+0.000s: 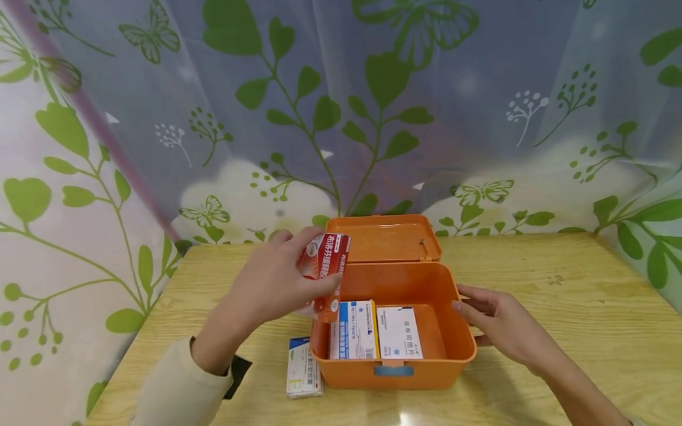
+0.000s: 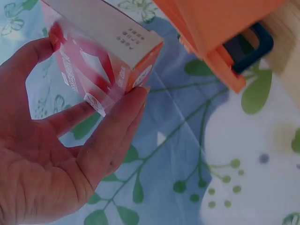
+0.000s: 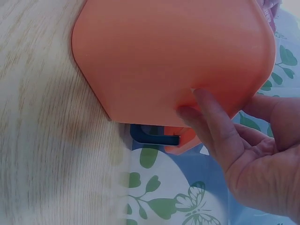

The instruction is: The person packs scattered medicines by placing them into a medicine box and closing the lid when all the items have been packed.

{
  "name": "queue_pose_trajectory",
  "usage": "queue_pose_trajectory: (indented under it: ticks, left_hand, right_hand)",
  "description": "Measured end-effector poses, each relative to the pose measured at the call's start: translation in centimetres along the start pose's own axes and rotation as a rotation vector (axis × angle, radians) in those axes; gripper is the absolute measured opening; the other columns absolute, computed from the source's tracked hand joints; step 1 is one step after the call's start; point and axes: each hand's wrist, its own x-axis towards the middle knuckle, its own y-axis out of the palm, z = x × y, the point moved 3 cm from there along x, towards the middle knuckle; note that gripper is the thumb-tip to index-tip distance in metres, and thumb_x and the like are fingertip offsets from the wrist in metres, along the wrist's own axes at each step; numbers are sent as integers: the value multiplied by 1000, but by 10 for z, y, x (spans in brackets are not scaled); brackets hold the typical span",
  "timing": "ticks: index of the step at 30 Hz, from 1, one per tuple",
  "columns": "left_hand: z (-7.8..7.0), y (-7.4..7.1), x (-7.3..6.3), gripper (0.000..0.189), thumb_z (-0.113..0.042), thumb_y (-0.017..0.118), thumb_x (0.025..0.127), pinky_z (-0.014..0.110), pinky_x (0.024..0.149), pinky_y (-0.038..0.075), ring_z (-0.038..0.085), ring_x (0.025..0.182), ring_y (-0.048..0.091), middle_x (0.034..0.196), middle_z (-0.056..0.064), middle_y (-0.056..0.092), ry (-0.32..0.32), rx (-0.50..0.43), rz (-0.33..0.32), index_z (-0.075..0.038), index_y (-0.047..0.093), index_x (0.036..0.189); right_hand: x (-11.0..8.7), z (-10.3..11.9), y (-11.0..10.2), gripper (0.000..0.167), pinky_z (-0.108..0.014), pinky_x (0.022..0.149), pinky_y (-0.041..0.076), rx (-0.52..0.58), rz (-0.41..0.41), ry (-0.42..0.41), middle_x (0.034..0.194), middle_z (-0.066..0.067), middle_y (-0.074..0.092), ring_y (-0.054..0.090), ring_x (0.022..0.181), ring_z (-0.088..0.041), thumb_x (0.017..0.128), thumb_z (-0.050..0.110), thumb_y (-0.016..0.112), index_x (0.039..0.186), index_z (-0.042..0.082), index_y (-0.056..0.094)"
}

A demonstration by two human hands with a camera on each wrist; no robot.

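Observation:
My left hand grips a red and white medicine box by its sides, tilted above the left part of an open orange storage box. In the left wrist view the same medicine box sits between thumb and fingers. At the storage box's right wall, my right hand holds the rim, with some fingertips against the outer side. Inside lie a blue and white medicine box and a white medicine box, side by side, the right part of the floor showing.
A white and blue medicine box lies on the wooden table, left of the storage box. The orange lid is folded back toward the patterned curtain. A dark handle shows in the right wrist view.

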Motion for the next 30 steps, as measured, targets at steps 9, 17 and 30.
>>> queue_pose_trajectory:
  ticks: [9,17,30]
  left_hand:
    - [-19,32,7,70,-58,65,78,27,56,46,18,75,52,109,8,54,0,-61,102,-28,47,138]
    - [-19,59,11,71,-60,63,78,29,61,47,21,88,51,116,10,54,-39,-82,188,-28,46,139]
    - [-32,90,13,68,-54,66,77,34,65,48,23,80,52,95,9,58,-45,159,303,-14,54,132]
  right_hand:
    - [-1,0,0,71,-38,72,57,2,-14,0,142,-28,39,55,115,-37,95,37,57,147,-3,30]
    - [-1,-1,1,71,-38,71,57,8,-22,0,142,-28,40,55,115,-37,95,37,57,147,-3,30]
    - [0,-2,1,69,-38,70,57,4,-33,-9,139,-28,43,56,114,-36,96,37,57,146,-3,32]
